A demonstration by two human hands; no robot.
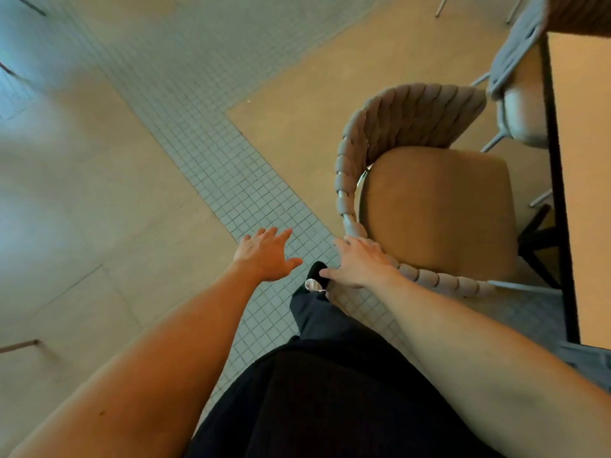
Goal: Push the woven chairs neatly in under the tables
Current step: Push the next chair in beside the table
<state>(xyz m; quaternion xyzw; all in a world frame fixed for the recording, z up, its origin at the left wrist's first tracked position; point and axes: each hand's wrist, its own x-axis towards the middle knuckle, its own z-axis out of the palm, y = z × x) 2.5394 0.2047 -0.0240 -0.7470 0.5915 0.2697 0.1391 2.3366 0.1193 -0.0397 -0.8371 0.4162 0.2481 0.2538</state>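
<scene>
A: How many chairs do I have in view?

B: I count two. The near woven chair [426,180] has a grey braided back and a tan seat cushion, and my right hand [360,262] rests on its rim. The second chair [519,94] stands beyond it, further from the right hand and partly hidden by the table.

A: And tables?

B: One table [582,180], to the right of my right hand, with a light top and a dark edge. The seat of the near chair is just beside that edge; I cannot tell how much of it is under the top. One dark table leg [542,236] shows close to the seat's far corner.

A: What are the hands doing?

B: The right hand lies on the woven rim with fingers laid along it, thumb stretched out to the left. It presses or touches; it is not curled round the rim. My left hand [264,256] is in the air to the left of it, fingers spread wide, holding nothing, above the strip of small tiles [231,180].

A: Anything between the hands?

B: Below them, one foot in a dark shoe [315,276] and dark trousers.
</scene>
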